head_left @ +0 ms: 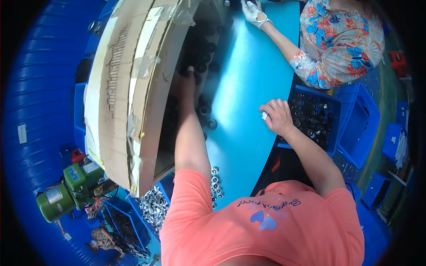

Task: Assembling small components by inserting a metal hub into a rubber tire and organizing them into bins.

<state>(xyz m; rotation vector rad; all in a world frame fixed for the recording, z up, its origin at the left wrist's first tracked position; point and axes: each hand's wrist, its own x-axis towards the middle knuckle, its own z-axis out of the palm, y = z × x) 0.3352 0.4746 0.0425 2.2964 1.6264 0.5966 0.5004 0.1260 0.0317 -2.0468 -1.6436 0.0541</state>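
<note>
My left arm reaches into a cardboard enclosure (146,106) on the left side of the blue table (242,128). There my left hand (184,84) is in shadow among dark round parts (202,66); a pale tip shows on one digit, but its grip is hidden. More black ring-shaped parts (211,124) lie beside that forearm. My right hand (279,116) is over the table's right edge, its fingers curled together, with a white wrap or small white piece at the thumb. Whether something sits inside those fingers is hidden. Close by it is a blue crate (335,133) holding black round parts.
Across the table a person in a floral shirt (341,40) rests a white-gloved hand (255,13) on it. Shiny metal parts (216,184) lie near my body, with more in a bin (153,206). A green motor (55,201) stands lower left; an emptier blue crate (361,126) leans right.
</note>
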